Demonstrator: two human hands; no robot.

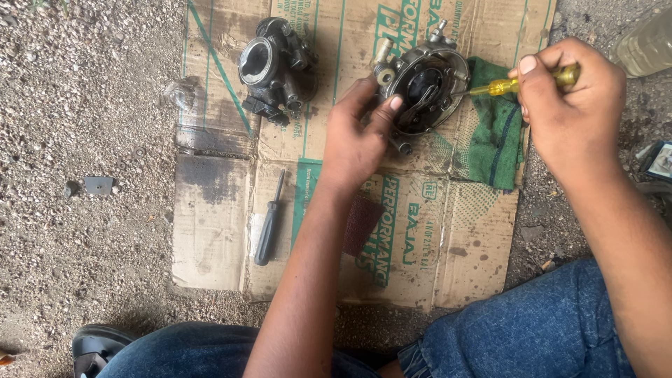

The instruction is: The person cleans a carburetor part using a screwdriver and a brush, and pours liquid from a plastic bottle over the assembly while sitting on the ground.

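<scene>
Nearest me I see blue denim knees at six o'clock, then the flattened, oil-stained brown cardboard sheet (217, 231) with a dark-handled screwdriver (268, 231) lying at eight o'clock. Past centre, my left hand (353, 143) pinches the rim of a round grey metal carburettor part (423, 87). At two o'clock my right hand (570, 105) is closed around a yellow-handled screwdriver (514, 84), its tip inside that part, above a green rag (493, 140). At eleven o'clock sits a second dark metal carburettor body (273, 66).

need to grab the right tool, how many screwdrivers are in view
2. A yellow-handled screwdriver is in the right hand, tip at the round metal part. A dark screwdriver lies on the cardboard. No others visible.
</scene>
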